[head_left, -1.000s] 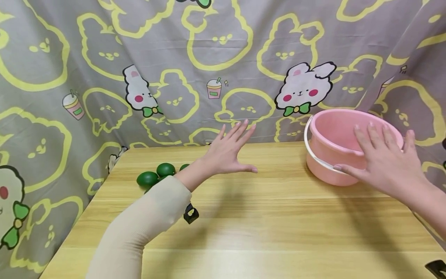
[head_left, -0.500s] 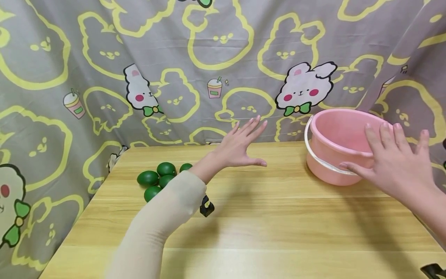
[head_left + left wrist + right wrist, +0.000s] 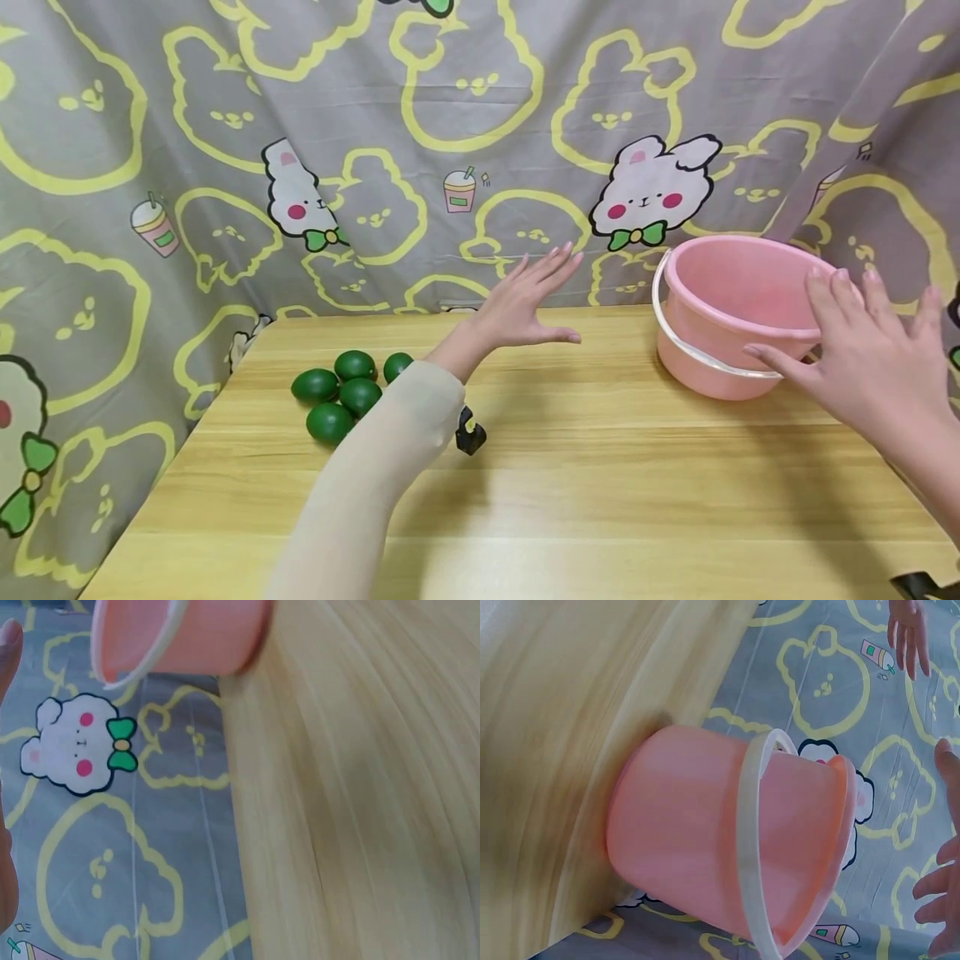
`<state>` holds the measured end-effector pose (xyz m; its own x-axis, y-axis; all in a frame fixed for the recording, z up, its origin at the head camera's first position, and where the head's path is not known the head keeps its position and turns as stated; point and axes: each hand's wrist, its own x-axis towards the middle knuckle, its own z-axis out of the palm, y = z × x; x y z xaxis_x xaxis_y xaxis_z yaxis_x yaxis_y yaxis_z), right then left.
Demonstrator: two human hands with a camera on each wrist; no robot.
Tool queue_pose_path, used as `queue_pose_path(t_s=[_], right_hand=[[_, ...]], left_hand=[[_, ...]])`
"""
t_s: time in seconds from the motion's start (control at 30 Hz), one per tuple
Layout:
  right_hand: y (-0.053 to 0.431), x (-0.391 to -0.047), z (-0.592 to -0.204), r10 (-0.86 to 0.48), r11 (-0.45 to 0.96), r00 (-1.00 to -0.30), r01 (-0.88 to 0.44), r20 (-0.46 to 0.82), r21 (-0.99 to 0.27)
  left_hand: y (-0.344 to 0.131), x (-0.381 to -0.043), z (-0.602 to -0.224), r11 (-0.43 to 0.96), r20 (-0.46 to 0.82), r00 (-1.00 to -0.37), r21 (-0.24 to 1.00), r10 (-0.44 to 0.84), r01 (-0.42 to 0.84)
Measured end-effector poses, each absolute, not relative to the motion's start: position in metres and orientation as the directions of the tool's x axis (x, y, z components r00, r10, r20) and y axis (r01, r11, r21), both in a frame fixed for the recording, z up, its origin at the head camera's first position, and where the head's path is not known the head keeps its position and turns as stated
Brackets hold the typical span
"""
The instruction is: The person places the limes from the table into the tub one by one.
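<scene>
My left hand is raised above the table with its fingers straight and spread, holding nothing. Below its forearm, at the left of the table, lie several dark green oval fruits in a loose cluster, partly covered by the sleeve. On the right stands a pink bucket, upright, its white handle hanging down the front side. My right hand, also spread and holding nothing, overlaps the bucket's right rim in the head view. In the right wrist view that hand's fingers show beyond the bucket's mouth.
The wooden table ends at a grey curtain printed with yellow outlines and rabbits. More curtain hangs at the left and right sides. A small black piece shows at the left wrist.
My left hand has moved right and slightly up, uncovering more of the green fruits. My right hand has shifted right and a little down across the bucket. Bucket and fruits stay in place.
</scene>
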<state>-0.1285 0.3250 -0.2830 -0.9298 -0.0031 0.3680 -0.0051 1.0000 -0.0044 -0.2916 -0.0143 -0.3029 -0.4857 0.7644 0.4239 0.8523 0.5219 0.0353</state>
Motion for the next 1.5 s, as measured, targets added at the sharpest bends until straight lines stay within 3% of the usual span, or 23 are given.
queue_pose_path(t_s=[0.53, 0.87, 1.17, 1.5], right_hand=[[0.333, -0.122, -0.295, 0.052, 0.997, -0.864, 0.013, 0.501, -0.082], [0.342, -0.127, -0.304, 0.078, 0.994, -0.894, 0.038, 0.442, -0.099], [0.355, -0.128, -0.314, 0.079, 0.994, -0.903, 0.039, 0.421, -0.102], [0.364, -0.134, -0.319, 0.079, 0.992, -0.904, 0.031, 0.419, -0.121]], left_hand=[[0.016, -0.307, -0.305, 0.472, 0.440, -0.456, 0.080, 0.774, 0.878], [0.036, -0.309, -0.320, 0.465, 0.382, -0.462, 0.090, 0.800, 0.881], [0.057, -0.306, -0.336, 0.502, 0.306, -0.519, 0.138, 0.798, 0.854], [0.082, -0.306, -0.335, 0.557, 0.216, -0.567, 0.113, 0.795, 0.823]])
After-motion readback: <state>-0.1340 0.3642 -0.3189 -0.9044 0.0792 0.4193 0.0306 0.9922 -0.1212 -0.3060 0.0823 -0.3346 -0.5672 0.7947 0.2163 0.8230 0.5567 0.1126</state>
